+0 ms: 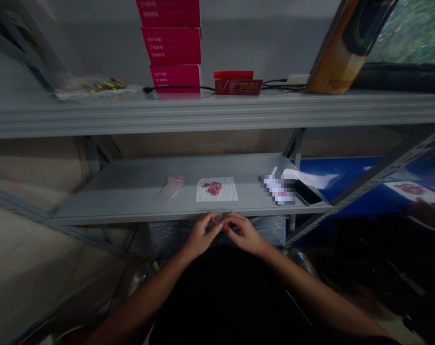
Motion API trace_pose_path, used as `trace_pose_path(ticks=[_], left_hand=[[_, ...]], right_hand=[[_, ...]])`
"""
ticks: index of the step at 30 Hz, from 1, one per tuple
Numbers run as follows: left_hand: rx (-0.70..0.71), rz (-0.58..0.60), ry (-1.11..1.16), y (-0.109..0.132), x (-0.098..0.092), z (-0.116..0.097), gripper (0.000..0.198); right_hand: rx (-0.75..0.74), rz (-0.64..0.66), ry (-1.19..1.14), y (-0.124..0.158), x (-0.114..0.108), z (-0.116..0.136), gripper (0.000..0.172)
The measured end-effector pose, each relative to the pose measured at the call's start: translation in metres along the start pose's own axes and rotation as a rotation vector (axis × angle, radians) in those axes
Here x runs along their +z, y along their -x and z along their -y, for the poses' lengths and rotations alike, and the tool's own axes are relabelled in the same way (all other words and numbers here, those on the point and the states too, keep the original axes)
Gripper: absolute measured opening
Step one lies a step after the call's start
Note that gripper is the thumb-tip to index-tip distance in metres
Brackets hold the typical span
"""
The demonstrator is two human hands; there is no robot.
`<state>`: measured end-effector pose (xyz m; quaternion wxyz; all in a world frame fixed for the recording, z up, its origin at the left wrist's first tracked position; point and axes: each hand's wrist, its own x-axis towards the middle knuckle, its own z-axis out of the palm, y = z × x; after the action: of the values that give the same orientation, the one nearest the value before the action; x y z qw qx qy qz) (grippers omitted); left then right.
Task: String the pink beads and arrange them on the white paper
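My left hand and my right hand meet just before the lower shelf's front edge, fingertips pinched close together. Between them shows a small clear plastic bag with a pinkish tint, its outline mostly hidden by the fingers. Beyond my hands, a white sheet lies on the shelf with a small heap of pink and gold-brown beads on it. Left of the sheet rest several clear plastic bags with pink top strips, fanned over one another.
The grey lower shelf also carries a phone and a blurred-out item at right. Above runs an upper shelf with red boxes and cables. Metal posts flank both sides. Another person's hand shows far right.
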<state>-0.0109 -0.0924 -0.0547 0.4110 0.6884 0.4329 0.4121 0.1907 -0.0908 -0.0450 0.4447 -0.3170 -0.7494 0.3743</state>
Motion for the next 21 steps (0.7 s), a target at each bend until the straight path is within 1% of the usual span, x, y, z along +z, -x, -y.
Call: trace_pose_path(ticks=[3,7,10,12,13,16,17,19,21], left_hand=[[-0.023,0.004,0.03,0.0,0.001,0.002,0.031],[-0.016,0.019,0.031,-0.001,0.001,0.004,0.031],[-0.016,0.006,0.038,-0.003,0.001,0.003,0.031],[-0.015,-0.003,0.042,-0.003,0.001,0.002,0.03],[-0.012,-0.007,0.043,-0.004,0.0,0.001,0.029],[-0.001,-0.003,0.039,-0.003,-0.005,-0.005,0.028],[0.003,-0.006,0.028,-0.003,-0.009,-0.008,0.028],[0.021,-0.03,-0.029,-0.004,-0.018,-0.013,0.027],[0.071,-0.067,-0.138,-0.008,-0.032,-0.018,0.027]], right_hand=[[-0.005,0.006,0.099,0.002,0.002,0.0,0.014],[-0.02,0.011,0.157,0.004,0.003,-0.003,0.016],[0.002,-0.013,0.154,0.004,0.003,-0.004,0.015],[0.035,-0.011,0.116,0.004,0.003,-0.005,0.005],[0.049,-0.003,0.089,0.005,0.003,-0.006,0.007],[0.065,0.016,0.024,0.007,0.004,-0.006,0.04],[0.062,0.016,0.017,0.008,0.003,-0.005,0.048],[0.048,0.009,0.023,0.007,0.001,-0.003,0.057],[0.035,-0.005,0.054,0.003,-0.004,-0.001,0.06]])
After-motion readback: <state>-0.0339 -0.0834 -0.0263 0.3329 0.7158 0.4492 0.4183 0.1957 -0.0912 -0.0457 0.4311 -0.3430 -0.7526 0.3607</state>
